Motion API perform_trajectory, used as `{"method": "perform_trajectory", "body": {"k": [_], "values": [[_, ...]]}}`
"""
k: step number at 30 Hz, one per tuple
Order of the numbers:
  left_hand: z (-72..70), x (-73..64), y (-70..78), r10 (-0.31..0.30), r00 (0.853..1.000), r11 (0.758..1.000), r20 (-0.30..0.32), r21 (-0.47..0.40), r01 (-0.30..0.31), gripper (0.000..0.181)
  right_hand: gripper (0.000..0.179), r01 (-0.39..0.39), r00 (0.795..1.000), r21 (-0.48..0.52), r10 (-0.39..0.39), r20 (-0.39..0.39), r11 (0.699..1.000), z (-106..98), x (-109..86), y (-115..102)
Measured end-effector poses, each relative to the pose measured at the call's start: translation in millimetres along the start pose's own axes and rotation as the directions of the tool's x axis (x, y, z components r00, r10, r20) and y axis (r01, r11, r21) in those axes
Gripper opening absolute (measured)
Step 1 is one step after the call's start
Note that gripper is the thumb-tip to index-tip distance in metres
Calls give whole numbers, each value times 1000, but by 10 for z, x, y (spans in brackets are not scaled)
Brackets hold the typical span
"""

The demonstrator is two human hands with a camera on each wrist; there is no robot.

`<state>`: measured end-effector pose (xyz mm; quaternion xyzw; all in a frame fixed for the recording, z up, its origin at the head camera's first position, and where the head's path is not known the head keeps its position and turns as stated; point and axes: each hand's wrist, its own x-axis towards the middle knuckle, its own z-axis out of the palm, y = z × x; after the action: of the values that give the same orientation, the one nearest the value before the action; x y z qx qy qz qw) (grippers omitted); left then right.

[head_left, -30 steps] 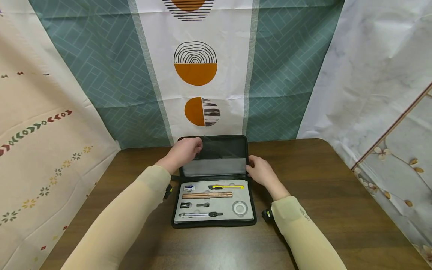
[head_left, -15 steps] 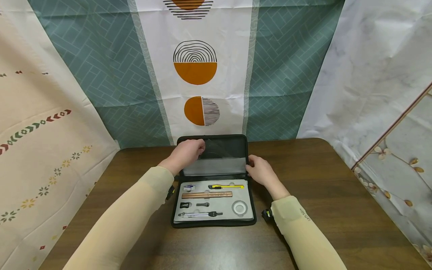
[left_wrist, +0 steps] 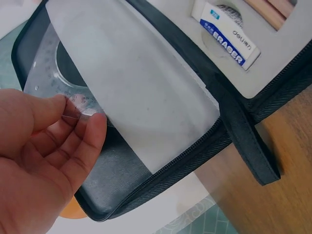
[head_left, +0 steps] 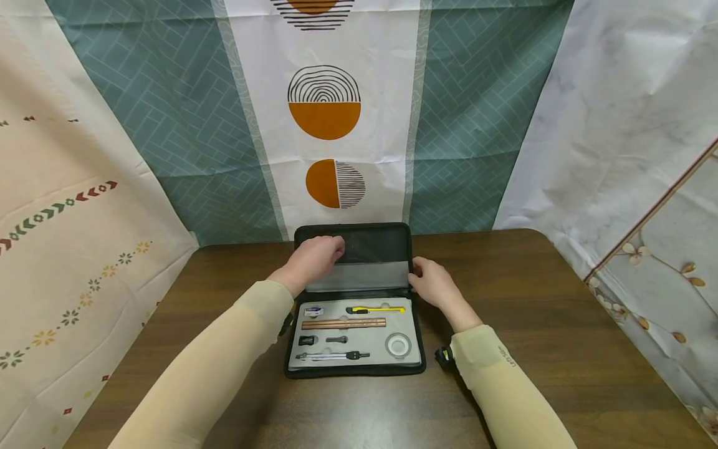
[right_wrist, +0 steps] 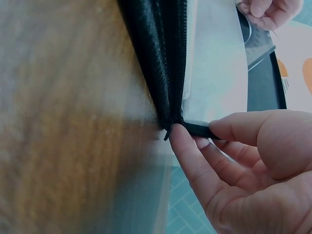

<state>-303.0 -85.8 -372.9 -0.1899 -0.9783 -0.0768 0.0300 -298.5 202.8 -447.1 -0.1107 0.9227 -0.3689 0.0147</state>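
Observation:
A black zippered case [head_left: 359, 373] lies unfolded on the table, its lid at the far side. In the left wrist view, my left hand [left_wrist: 53, 151] pinches a clear plastic protractor [left_wrist: 44, 73] between thumb and fingers. The protractor's other end is tucked behind the pale grey pocket [left_wrist: 131, 83] of the lid. At the lid's right side, my right hand [head_left: 434, 285] pinches the black edge [right_wrist: 199, 130] near the zipper. In the head view, my left hand [head_left: 316, 257] covers part of the lid and the protractor is hard to make out.
The grey tray [head_left: 367, 343] holds an eraser [head_left: 314, 312], a yellow utility knife [head_left: 381, 310], wooden pencils [head_left: 344, 324], a sharpener [head_left: 306, 340], a compass [head_left: 333, 356] and a round clear ring [head_left: 398, 345]. A black strap [left_wrist: 248, 141] sticks out. Patterned cloth [head_left: 465, 112] hangs behind the table.
My left hand has moved slightly right and down over the lid towards the pocket. My right hand stays at the lid's right edge.

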Motion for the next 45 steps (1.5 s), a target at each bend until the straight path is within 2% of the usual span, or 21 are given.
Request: {"method": "perform_trajectory", "body": {"k": [9, 16, 25, 28, 31, 36, 39, 41, 45], "values": [[61, -44, 13, -28, 999, 1000, -21, 0, 28, 6, 31, 1, 1000, 5, -1, 4, 1000, 3, -8, -26], [60, -91, 30, -18, 999, 998, -40, 66, 20, 4, 30, 4, 1000, 6, -4, 3, 1000, -3, -1, -26], [23, -143, 38, 6, 999, 996, -46, 92, -1, 4, 29, -2, 1000, 8, 2, 8, 1000, 3, 5, -26], [22, -160, 34, 4, 998, 997, -64, 74, 0, 5, 28, 1, 1000, 12, -1, 6, 1000, 7, 7, -28], [36, -184, 17, 18, 994, 998, -109, 70, -11, 9, 27, 5, 1000, 15, -5, 6, 1000, 8, 8, -30], [51, -220, -16, 76, 973, 993, -217, 106, -54, 19, 26, 6, 1000, 21, -6, 8, 1000, 2, 6, -33], [32, -239, -24, 120, 953, 987, -279, 132, -86, 18, 25, 5, 1000, 27, -5, 6, 1000, -1, 6, -24], [8, -252, -28, 149, 933, 983, -326, 148, -106, 18, 23, 7, 1000, 30, -7, 5, 1000, -1, 8, -12], [-34, -269, -61, 194, 881, 976, -431, 171, -132, 24, 20, 16, 1000, 34, -16, 2, 999, -2, 11, 8]]}}
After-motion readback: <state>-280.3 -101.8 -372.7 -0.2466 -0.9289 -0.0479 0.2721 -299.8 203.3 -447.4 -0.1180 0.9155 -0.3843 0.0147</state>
